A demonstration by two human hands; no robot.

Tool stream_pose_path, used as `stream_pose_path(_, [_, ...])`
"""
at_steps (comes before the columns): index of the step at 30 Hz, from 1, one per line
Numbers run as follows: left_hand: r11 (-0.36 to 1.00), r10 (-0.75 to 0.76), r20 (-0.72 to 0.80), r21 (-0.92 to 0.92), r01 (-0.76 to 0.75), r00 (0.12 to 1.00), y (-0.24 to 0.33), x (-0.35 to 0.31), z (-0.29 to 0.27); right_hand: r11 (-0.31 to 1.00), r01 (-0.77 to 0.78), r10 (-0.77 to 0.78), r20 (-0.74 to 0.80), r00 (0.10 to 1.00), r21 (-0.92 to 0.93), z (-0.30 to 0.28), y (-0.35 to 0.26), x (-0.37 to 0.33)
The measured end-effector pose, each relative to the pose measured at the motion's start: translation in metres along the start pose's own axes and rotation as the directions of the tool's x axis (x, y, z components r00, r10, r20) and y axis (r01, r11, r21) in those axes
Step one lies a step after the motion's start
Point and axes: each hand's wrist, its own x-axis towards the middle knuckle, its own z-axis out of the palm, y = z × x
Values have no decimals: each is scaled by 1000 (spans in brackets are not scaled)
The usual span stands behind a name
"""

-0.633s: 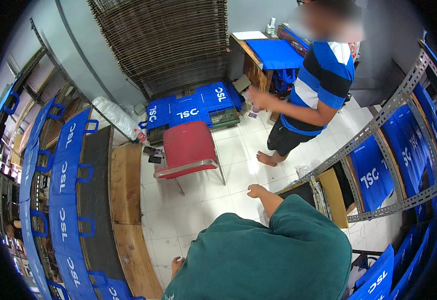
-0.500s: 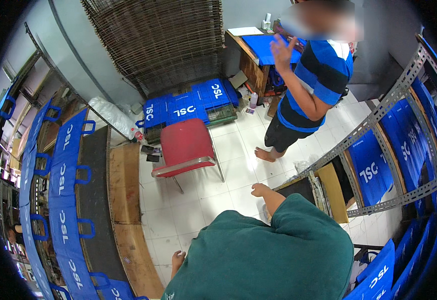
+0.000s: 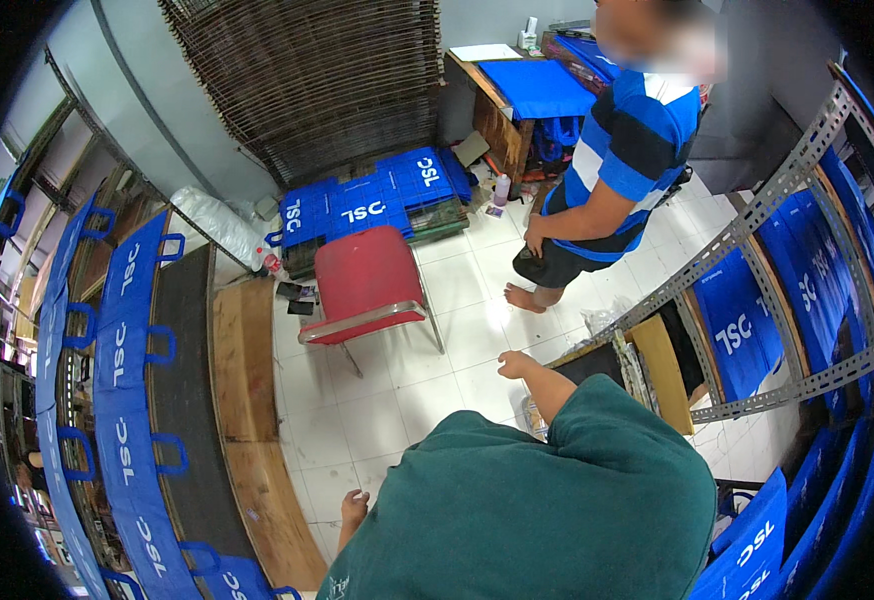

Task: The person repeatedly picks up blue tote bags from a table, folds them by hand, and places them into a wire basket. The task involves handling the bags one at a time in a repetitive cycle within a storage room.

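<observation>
My left hand (image 3: pixel 354 503) hangs low beside my green shirt (image 3: pixel 527 510), over the tiled floor near the wooden board edge of the left table. Its fingers are loosely bent and a little apart, with nothing seen in them. Ahead of me, my right hand (image 3: pixel 513 364) is held out above the white floor (image 3: pixel 437 385), half curled, with no object visible in it. Nearest to it is an open cardboard box (image 3: pixel 660 375) at the right. Both hands touch nothing that I can see. A red chair (image 3: pixel 365 285) with metal legs stands ahead, left of my right hand.
Blue printed bags (image 3: pixel 125 390) lie along the left table. More blue bags (image 3: pixel 742 320) fill a grey perforated metal rack (image 3: pixel 747 240) at the right. A person (image 3: pixel 607 190) in a striped shirt stands ahead, near a wooden desk (image 3: pixel 502 125). A wire drying rack (image 3: pixel 307 80) leans behind blue sheets (image 3: pixel 362 205).
The other person's raised hand has come down in front of their body. My right hand has shifted slightly left and up in the view; my left hand moved slightly up.
</observation>
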Motion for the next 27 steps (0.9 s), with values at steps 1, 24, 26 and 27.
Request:
stream_pose_path(1, [1000,-4,-11,0,4,1000,-5,2,1,1000,5,-5,-26,1000,16,0,-1,2])
stream_pose_path(24, [1000,-26,-56,-5,26,998,-57,-14,28,991,62,-47,121,992,-119,-5,-55,29])
stream_pose_path(26, [998,-56,-49,-41,54,997,-64,-9,29,992,65,-53,110,993,-111,-6,-59,27])
stream_pose_path(27, [993,-67,-31,-97,63,997,-74,-8,31,992,81,-72,95,993,-101,-7,-63,25])
